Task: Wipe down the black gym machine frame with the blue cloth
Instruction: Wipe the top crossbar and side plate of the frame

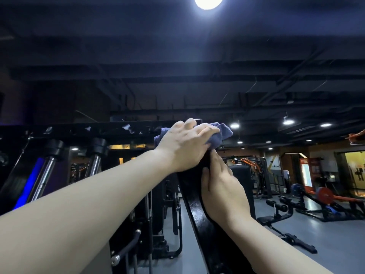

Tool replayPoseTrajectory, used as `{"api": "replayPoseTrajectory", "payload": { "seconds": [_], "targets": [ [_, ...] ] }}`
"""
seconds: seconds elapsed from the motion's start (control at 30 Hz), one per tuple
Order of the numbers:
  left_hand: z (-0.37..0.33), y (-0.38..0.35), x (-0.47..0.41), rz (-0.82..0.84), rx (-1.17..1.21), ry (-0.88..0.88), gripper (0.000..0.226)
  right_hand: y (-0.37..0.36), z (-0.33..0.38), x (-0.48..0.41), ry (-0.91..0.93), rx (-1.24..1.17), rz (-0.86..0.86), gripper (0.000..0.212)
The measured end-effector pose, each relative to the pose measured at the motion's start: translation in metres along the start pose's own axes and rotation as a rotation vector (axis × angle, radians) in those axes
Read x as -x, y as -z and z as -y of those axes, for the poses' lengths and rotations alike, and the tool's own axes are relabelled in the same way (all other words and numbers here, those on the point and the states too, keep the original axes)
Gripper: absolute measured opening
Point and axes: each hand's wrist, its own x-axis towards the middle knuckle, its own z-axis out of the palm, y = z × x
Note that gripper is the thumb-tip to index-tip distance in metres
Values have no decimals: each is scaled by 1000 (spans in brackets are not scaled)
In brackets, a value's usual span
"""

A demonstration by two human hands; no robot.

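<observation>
Head view, dim gym hall.

- Blue cloth (222,133): bunched at the upper right corner of the black gym machine frame (197,211), where the top crossbar (79,129) ends above the slanted beam (209,240). It lies on the frame's top edge. One fold sticks out to the right past the fingertips, and a smaller part shows left of the wrist.
- Left hand (184,146): arm comes in from the lower left. The grip holds the cloth, with fingers curled over it and the palm bearing down on the frame corner.
- Right hand (221,184): just below the left hand on the slanted beam. The grip is closed round the beam, thumb on the near face and fingers wrapped to the far right side. The uppermost fingertip sits right under the cloth; I cannot tell whether it touches.
- Beam surface: glossy black, with a light sheen below the right hand.
- Crossbar: several pale scuffs or torn label scraps along its face.

Surroundings:
- Two chrome guide rods (42,180) with black collars stand left of the arms.
- A bright round ceiling lamp (208,1) is at the top edge.
- A black bench (276,212) and an orange plate-loaded machine (325,194) stand on the grey floor (325,246) to the right, well apart from the frame.
</observation>
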Motion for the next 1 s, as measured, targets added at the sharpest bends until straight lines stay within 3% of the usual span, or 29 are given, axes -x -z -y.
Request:
{"api": "replayPoseTrajectory", "payload": {
  "seconds": [0.07, 0.17, 0.23, 0.4, 0.47, 0.53, 0.6, 0.67, 0.7, 0.77, 0.87, 0.9, 0.93, 1.0],
  "targets": [
    [19, -6, -7, -23, -110, 85, 39, 1, 2, 0, 5, -23, 14, 56],
    [26, -17, -18, -75, -187, 433, 35, 1, 3, 2, -3, -16, 51, 58],
    [8, -25, -25, -111, -207, 487, 30, 1, 2, 1, 10, -20, 31, 57],
    [-10, -16, -13, -92, 73, -24, 38, -1, -5, -1, 27, 4, -20, 49],
    [12, -8, -5, -66, 74, -69, 39, -1, -5, -1, 17, 31, -8, 55],
    [33, -8, 2, -103, -38, 116, 40, 0, -2, -1, 11, 12, 25, 57],
    [44, -6, 5, -148, -133, 451, 42, 4, 2, 0, 11, 6, 47, 57],
    [33, -5, -3, -52, -158, 756, 50, 5, 3, 1, 9, -11, 44, 57],
    [24, -5, -6, -5, -153, 804, 55, 4, 3, 0, 8, -18, 44, 57],
    [1, -8, -7, -22, -115, 639, 61, 2, 1, -1, 8, -32, 39, 57],
    [13, -6, 8, -32, 68, 119, 56, 0, 0, -2, 0, -63, 19, 58],
    [30, -4, 10, -16, 115, 27, 54, 1, 0, -2, 1, -72, 15, 57],
    [45, 0, 11, -8, 131, 48, 54, 1, 0, -2, 1, -81, 16, 56],
    [56, 1, 11, -40, 92, 318, 52, 2, 1, -3, -4, -80, 29, 56]
  ]
}}
